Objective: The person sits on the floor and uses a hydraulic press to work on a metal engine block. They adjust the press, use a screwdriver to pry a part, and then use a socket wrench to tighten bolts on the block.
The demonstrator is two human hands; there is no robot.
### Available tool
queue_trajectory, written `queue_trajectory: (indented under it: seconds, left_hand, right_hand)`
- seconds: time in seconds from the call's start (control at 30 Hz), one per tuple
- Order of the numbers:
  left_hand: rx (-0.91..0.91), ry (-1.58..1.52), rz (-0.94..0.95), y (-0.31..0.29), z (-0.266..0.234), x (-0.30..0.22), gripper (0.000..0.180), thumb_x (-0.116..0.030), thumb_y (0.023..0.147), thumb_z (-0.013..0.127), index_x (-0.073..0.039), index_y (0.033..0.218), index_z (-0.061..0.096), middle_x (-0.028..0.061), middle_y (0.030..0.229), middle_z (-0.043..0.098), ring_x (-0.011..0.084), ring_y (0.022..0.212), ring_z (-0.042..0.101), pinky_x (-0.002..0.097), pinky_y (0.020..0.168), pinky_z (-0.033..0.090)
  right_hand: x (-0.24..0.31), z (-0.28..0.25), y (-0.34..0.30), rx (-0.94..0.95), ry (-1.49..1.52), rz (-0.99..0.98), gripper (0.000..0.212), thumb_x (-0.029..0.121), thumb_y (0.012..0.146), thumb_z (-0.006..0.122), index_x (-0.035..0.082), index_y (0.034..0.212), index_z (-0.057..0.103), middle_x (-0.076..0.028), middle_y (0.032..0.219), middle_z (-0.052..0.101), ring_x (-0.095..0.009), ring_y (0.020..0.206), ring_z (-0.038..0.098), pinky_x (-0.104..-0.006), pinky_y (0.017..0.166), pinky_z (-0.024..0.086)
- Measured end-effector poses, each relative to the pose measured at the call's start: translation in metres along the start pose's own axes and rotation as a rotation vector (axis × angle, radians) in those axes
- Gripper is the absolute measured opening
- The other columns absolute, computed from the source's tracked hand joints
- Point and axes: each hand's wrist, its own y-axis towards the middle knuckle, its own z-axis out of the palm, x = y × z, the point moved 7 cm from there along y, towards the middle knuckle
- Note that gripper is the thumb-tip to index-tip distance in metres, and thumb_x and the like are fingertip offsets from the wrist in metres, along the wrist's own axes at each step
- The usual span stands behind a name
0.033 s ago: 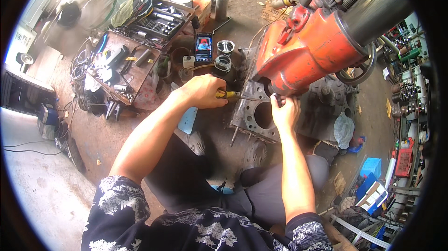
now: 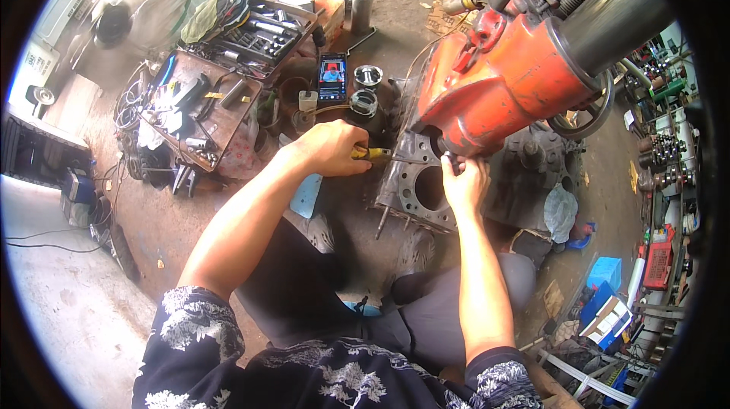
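Note:
My left hand [image 2: 333, 149] is closed round the yellow handle of a screwdriver [image 2: 372, 154]. Its thin shaft reaches right, over the flat top of an engine block [image 2: 411, 175] with round bores. My right hand [image 2: 467, 182] is at the underside of an orange machine head [image 2: 498, 78], beside the dark spindle end above a bore. Its thumb and fingers are pinched together there; what they grip, if anything, is too small and hidden to make out. One open bore lies just left of the right hand.
Two pistons [image 2: 368, 77] and a lit phone [image 2: 332, 77] stand left of the block. Farther left are a tool-filled metal tray [image 2: 228, 124] and an open socket case [image 2: 266, 36]. A steel bottle [image 2: 362, 7] stands behind. A handwheel [image 2: 601, 116] juts from the machine's right.

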Motion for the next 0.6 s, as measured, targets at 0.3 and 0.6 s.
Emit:
queue_trajectory:
  seconds: [0.3,0.6]
  left_hand:
    - [-0.020,-0.016,0.002,0.003,-0.004,0.008,0.040,-0.038,0.082,0.080,-0.003,0.099,0.071,0.0205,0.089,0.073,0.0396,0.090,0.071,0.0473,0.080,0.056]
    - [-0.017,-0.023,-0.002,0.003,-0.007,0.011,0.042,-0.039,0.081,0.080,-0.003,0.100,0.072,0.0210,0.090,0.073,0.0400,0.090,0.071,0.0472,0.080,0.055]
  right_hand:
    - [0.002,0.002,-0.002,0.009,-0.009,0.001,0.032,0.039,0.083,0.082,0.008,0.086,0.072,-0.006,0.092,0.066,-0.031,0.097,0.061,-0.0485,0.082,0.046]
    - [0.004,0.005,-0.002,0.006,-0.006,-0.004,0.030,0.038,0.083,0.081,0.009,0.084,0.072,-0.006,0.092,0.067,-0.031,0.098,0.061,-0.0496,0.083,0.046]
